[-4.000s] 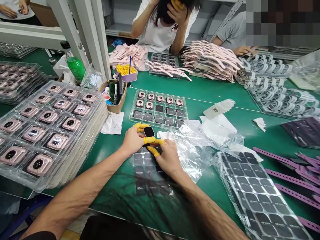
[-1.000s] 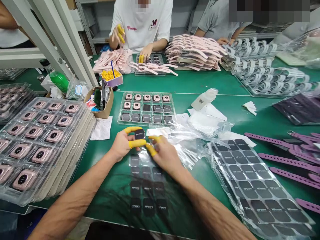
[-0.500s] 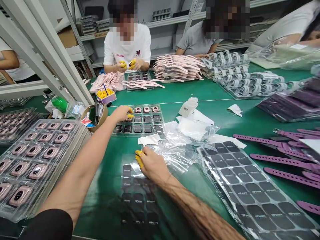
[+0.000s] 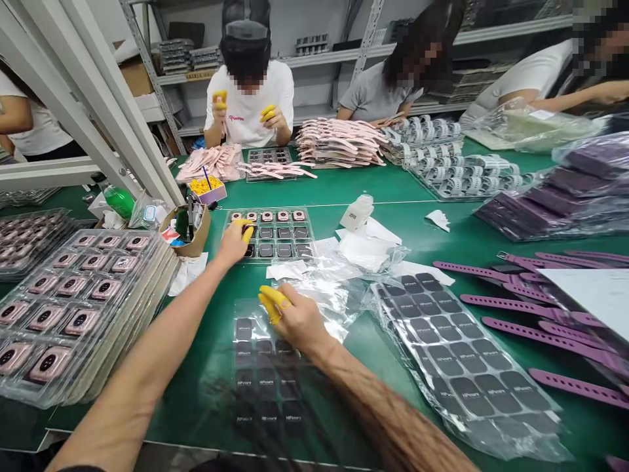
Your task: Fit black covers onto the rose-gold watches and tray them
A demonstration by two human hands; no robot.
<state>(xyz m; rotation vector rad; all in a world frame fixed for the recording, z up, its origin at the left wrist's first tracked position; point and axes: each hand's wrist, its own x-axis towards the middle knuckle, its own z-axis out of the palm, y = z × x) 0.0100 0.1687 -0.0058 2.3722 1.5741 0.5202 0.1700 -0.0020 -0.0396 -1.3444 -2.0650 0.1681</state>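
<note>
My left hand point(image 4: 234, 244), with yellow finger cots, reaches over a clear tray point(image 4: 275, 259) of square watches. Its thumb and finger close on a watch in the second row, mostly covered by the fingers. Back-row watches point(image 4: 266, 216) show pink cases, while those in front have dark square faces point(image 4: 284, 250). My right hand point(image 4: 299, 321), also in yellow finger cots, is closed above a clear sheet of dark square labels point(image 4: 266, 382). Its fingers are curled together; whatever they hold is hidden. A few label places at the sheet's upper right show no label.
Stacked trays of pink watches point(image 4: 70, 286) stand at left. Right of my hands lie bagged dark label sheets point(image 4: 459, 354), purple straps point(image 4: 521, 305), crumpled plastic and white paper point(image 4: 363, 249). A small box point(image 4: 194, 236) sits beyond my left arm. Co-workers sit across the table.
My left fingers have drawn together over the tray, nearer to me. My right hand stays above the label sheet, its yellow fingers slightly raised. The view has shifted; the co-worker opposite has lifted both hands.
</note>
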